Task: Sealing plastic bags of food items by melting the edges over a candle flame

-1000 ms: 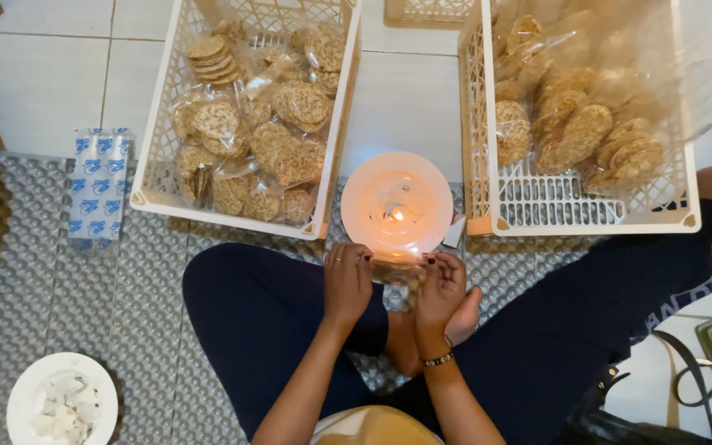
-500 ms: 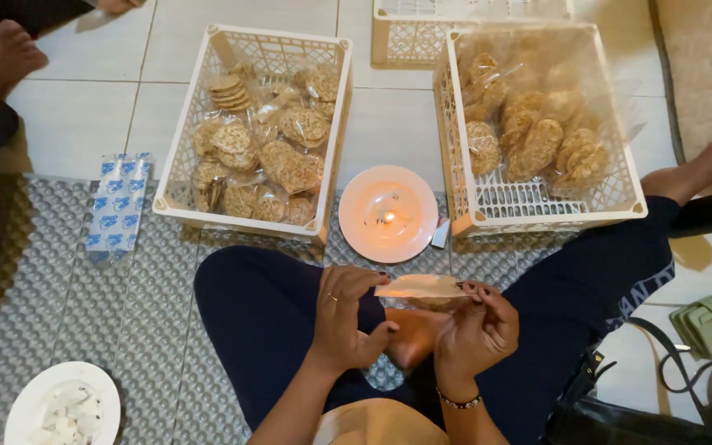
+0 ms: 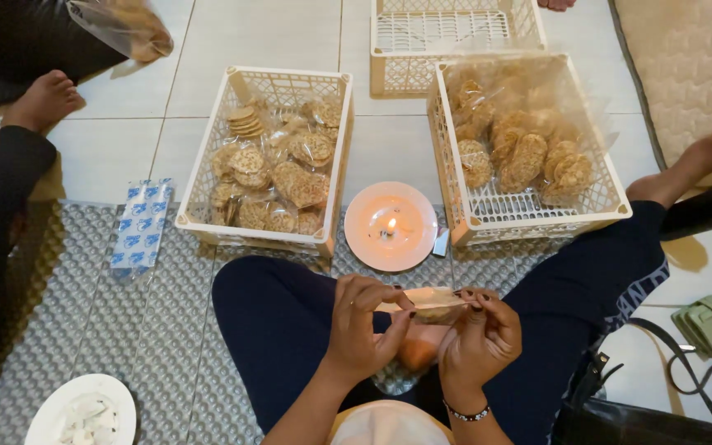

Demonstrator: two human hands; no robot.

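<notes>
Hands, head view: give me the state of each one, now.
Left hand: closed, pinching one end of the clear packet.
Right hand: closed, pinching the packet's other end.

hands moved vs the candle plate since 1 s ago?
Yes. Both the left hand and right hand have pulled back from the candle plate edge toward the lap, now holding a clear packet between them.

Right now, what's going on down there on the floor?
A person sits cross-legged on a mat, both hands raised over the lap. The left hand and right hand pinch the ends of a small clear packet of crackers. Just ahead, a lit candle burns on a plate between two white baskets: the left basket holds bagged crackers, the right basket loose ones in plastic.
</notes>
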